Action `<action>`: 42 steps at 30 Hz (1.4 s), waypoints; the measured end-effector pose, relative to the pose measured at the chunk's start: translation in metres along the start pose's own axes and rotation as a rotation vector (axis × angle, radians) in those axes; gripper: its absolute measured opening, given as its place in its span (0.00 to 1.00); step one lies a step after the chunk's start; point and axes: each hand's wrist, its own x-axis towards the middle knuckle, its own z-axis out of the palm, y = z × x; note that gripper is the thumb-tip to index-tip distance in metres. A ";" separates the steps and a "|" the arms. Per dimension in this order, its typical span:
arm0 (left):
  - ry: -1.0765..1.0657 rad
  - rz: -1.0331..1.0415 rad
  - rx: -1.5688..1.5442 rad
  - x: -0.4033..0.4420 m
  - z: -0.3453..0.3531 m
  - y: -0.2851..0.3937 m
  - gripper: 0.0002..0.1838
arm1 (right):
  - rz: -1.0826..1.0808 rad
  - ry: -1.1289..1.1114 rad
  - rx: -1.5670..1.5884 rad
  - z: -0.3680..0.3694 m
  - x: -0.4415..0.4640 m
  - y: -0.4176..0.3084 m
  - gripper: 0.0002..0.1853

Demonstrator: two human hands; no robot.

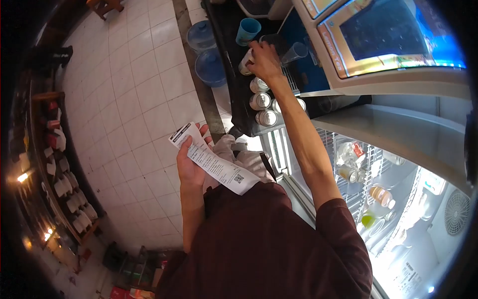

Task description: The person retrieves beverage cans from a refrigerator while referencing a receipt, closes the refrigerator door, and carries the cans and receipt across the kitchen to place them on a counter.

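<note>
My left hand (190, 162) pinches a long printed receipt (219, 167) between thumb and fingers, and a QR code shows near its lower end. My right hand (265, 59) reaches to the dark counter, its fingers closed around a pale can (245, 64) that they partly cover. Beside it on the counter stand several silver-topped cans, among them one can (260, 101) in the middle and another can (266, 118) at the near end. A turquoise cup (248, 32) stands just beyond my right hand, and a clear cup (296, 52) is to its right.
At right, a lit refrigerator with wire shelves (363, 174) stands open, holding bottles and other items. Above it is a drinks machine (393, 40) with picture panels. Blue water jugs (210, 67) are on the tiled floor (124, 94). A stocked shelf (69, 199) lines the left.
</note>
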 end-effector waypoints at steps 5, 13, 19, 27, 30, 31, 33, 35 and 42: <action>0.015 0.011 -0.065 0.002 0.002 0.000 0.27 | 0.123 -0.187 0.162 -0.043 -0.003 -0.016 0.47; -0.265 -0.082 0.062 0.034 0.073 0.002 0.28 | 0.071 -0.103 0.204 -0.050 -0.027 0.011 0.46; -0.531 -0.224 0.074 0.041 0.139 0.000 0.30 | 0.527 0.038 1.271 -0.133 -0.134 -0.024 0.21; -0.757 -0.534 0.193 0.046 0.194 -0.056 0.31 | 0.655 0.145 1.441 -0.192 -0.303 -0.070 0.20; -0.798 -0.648 0.220 0.043 0.202 -0.081 0.30 | 0.727 0.271 1.405 -0.192 -0.330 -0.075 0.19; -0.811 -0.684 0.218 0.042 0.204 -0.088 0.30 | 0.748 0.305 1.394 -0.192 -0.336 -0.077 0.18; -0.847 -0.771 0.174 0.041 0.205 -0.099 0.30 | 0.781 0.360 1.372 -0.192 -0.346 -0.083 0.18; -0.875 -0.844 0.131 0.040 0.205 -0.109 0.30 | 0.806 0.403 1.349 -0.193 -0.355 -0.088 0.17; -0.908 -1.008 0.052 0.040 0.203 -0.128 0.31 | 0.850 0.472 1.277 -0.194 -0.368 -0.093 0.15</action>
